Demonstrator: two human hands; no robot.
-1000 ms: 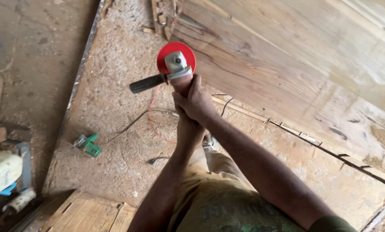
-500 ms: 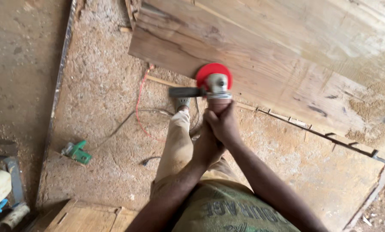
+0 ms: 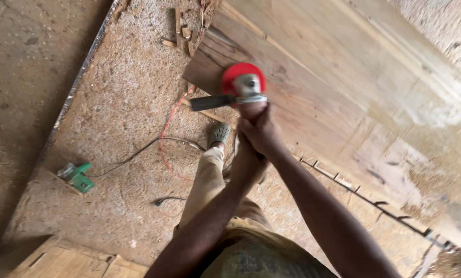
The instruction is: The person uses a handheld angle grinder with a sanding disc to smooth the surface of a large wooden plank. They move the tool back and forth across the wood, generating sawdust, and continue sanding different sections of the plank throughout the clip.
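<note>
Head view looks down on both hands stacked on the body of a handheld angle grinder with a round red guard and a black side handle (image 3: 240,87). The right hand (image 3: 264,131) sits higher, its fingers clamped around the grinder's body just below the grey head; the left hand (image 3: 247,164) is wrapped under it, fingers also closed on the same grip. The red disc rests on the near corner of a large pale wooden slab with dark grain streaks (image 3: 343,87), which stands over the sawdust-covered floor (image 3: 122,128). As far as can be judged, the sanding is partway along: the slab's far part looks lighter and smoother, while dark streaks and rough patches remain near the disc and along the lower edge. A small green power tool (image 3: 76,176) lies well apart on the floor, with black and red cables (image 3: 163,141) running between it and the person's shoe (image 3: 219,134)
</note>
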